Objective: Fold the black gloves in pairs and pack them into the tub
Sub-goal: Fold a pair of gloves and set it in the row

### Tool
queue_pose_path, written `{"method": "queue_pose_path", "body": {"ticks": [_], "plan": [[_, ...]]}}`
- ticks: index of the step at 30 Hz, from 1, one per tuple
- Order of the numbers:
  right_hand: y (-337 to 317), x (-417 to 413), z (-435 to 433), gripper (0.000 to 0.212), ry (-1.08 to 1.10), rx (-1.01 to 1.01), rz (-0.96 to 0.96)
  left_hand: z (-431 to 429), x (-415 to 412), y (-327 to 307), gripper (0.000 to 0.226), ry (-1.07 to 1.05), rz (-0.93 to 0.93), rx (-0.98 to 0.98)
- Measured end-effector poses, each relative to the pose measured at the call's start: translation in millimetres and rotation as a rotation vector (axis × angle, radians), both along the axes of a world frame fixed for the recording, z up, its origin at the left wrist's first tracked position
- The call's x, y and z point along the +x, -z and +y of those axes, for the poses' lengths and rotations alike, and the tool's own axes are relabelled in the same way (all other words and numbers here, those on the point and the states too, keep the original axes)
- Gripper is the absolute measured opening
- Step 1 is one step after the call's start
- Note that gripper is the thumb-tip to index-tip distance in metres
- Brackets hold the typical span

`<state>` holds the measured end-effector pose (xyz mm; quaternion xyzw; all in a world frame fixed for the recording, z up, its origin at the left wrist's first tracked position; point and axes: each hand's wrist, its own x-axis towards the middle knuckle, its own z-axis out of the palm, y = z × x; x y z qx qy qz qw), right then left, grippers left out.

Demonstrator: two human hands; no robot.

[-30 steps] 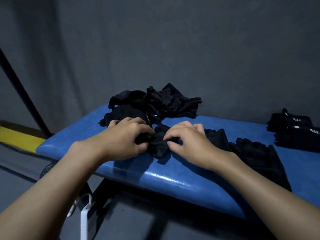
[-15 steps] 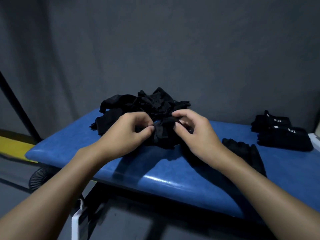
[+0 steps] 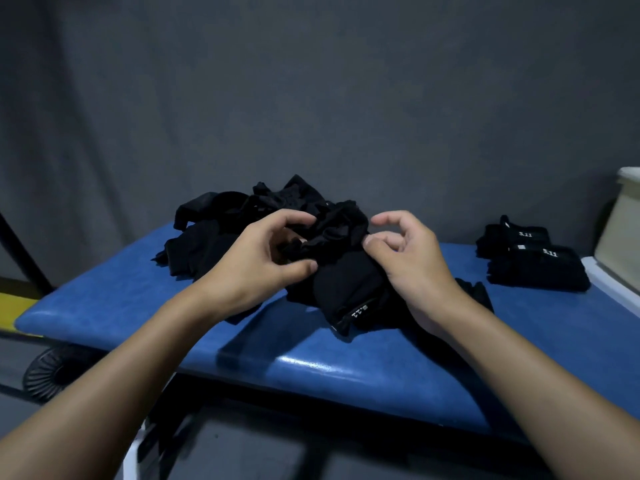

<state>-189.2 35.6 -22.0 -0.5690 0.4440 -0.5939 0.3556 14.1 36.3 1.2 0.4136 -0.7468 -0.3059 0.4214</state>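
Glove pair (image 3: 341,275), black, bunched, white 5.11 tag on the near cuff, sat centre frame on the blue bench (image 3: 131,299), held between both hands. Left hand (image 3: 263,258) gripped its left side: fingers curled over the top of the cloth, thumb pinching from below. Right hand (image 3: 412,258) was half curled at the pair's right edge, thumb tip touching the fabric, forefinger arched clear above it; could not tell if the lower fingers had hold of the cloth.

Loose glove pile (image 3: 242,209) lay just behind the pair, toward the left. One flat glove (image 3: 476,292) lay beside the right wrist, partly hidden by it. Two folded pairs (image 3: 533,265), tags up, sat touching each other at right of frame, well apart from the hands. Pale tub (image 3: 623,223) stood at the right edge, just past the folded pairs, only partly in frame. Grey backdrop (image 3: 311,98) filled the upper frame. Round dark fan (image 3: 52,372) sat under the bench, lower left.
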Motion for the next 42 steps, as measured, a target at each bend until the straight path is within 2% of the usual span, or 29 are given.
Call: {"method": "queue_pose_path", "body": {"ticks": [3,6,8,11,14,18,23,32,37,42], "plan": [[-1,-9,5,0.025,-0.053,0.033,-0.011,-6,-10,1,0.036,-0.025,0.157,-0.002],[-2,-17,13,0.03,-0.143,0.061,-0.013,-10,-21,2,0.027,-0.047,0.229,-0.034],[-2,-21,16,0.032,-0.122,0.051,-0.013,-12,-30,3,0.023,-0.035,0.281,-0.027],[-4,-31,18,0.023,-0.041,0.02,-0.051,-17,-43,6,0.016,-0.055,0.359,-0.005],[-8,-43,23,0.011,0.028,-0.011,-0.049,-19,-57,7,0.018,-0.073,0.36,-0.019],[-10,-62,28,0.01,0.147,-0.032,-0.03,-16,-77,6,0.033,0.039,0.413,0.071],[-15,-92,35,0.008,0.278,0.028,0.066,-22,-99,11,0.051,0.085,0.356,0.163],[7,-124,44,0.008,0.41,0.227,0.092,-33,-144,32,0.041,0.099,0.264,0.154],[22,-136,40,0.036,0.39,0.337,0.394,-43,-147,50,0.039,0.071,-0.007,0.083],[25,-139,49,0.028,0.311,0.37,0.501,-41,-137,51,0.045,0.1,-0.254,0.07]]}}
